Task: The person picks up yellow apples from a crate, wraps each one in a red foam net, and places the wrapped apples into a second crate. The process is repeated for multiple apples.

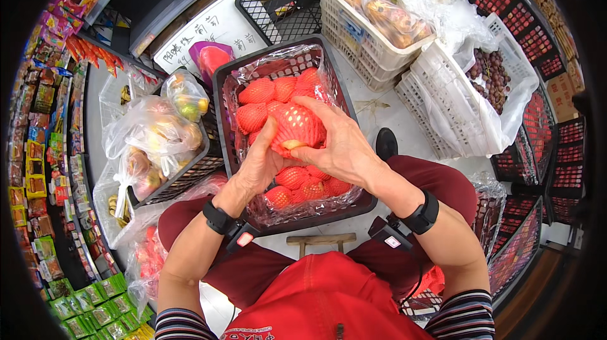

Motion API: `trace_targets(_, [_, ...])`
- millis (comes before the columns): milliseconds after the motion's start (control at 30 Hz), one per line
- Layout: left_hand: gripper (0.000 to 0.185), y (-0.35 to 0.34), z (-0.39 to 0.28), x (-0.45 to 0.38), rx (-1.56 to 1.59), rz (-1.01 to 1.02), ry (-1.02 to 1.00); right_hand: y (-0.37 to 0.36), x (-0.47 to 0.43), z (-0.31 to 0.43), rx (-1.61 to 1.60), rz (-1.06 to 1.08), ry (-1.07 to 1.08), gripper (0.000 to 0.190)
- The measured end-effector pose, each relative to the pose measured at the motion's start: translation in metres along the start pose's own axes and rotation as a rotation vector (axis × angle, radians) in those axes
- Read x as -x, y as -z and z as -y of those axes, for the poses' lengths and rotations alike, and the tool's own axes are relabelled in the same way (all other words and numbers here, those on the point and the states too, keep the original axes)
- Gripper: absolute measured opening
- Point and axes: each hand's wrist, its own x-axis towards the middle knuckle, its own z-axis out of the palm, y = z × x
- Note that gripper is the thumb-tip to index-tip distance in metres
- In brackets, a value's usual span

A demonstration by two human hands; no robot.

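Note:
Between my two hands is a round yellowish fruit in a red foam net (298,124), its skin showing through a gap at the near end. My left hand (263,157) cups it from the left and below, thumb up along its side. My right hand (339,143) wraps its right side, fingers over the top and thumb by the bare patch of skin. Beneath them stands a dark plastic crate (365,202) lined with clear film. Inside it, several more fruits in red foam nets (258,91) lie packed at the far and near ends.
Left of the crate, a black basket (178,181) holds bagged fruit (156,126). White crates stand to the right, one with bagged fruit (393,15), another with grapes (488,77). A handwritten white board (204,27) lies beyond. Snack shelves (47,150) line the far left.

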Motion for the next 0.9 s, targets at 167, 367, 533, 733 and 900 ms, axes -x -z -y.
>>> trace_targets(167, [0.095,-0.008,0.0,0.004,-0.262,-0.094,-0.208,-0.003,-0.01,-0.011,-0.365,-0.031,-0.134,0.044])
trace_targets(367, [0.076,-0.02,-0.013,0.014,-0.266,-0.087,-0.088,-0.012,-0.013,-0.022,-0.403,-0.163,-0.263,0.028])
trace_targets(533, [0.049,0.004,-0.002,0.009,-0.468,-0.29,-0.199,-0.013,-0.012,-0.011,-0.421,0.003,-0.34,0.04])
trace_targets(733, [0.037,-0.003,-0.009,0.012,-0.828,-0.323,-0.417,-0.024,-0.007,-0.014,-0.633,0.011,-0.288,0.067])
trace_targets(900, [0.071,-0.007,-0.009,0.026,-0.778,-0.156,-0.471,0.0,-0.014,0.001,-1.009,-0.003,-0.557,0.044])
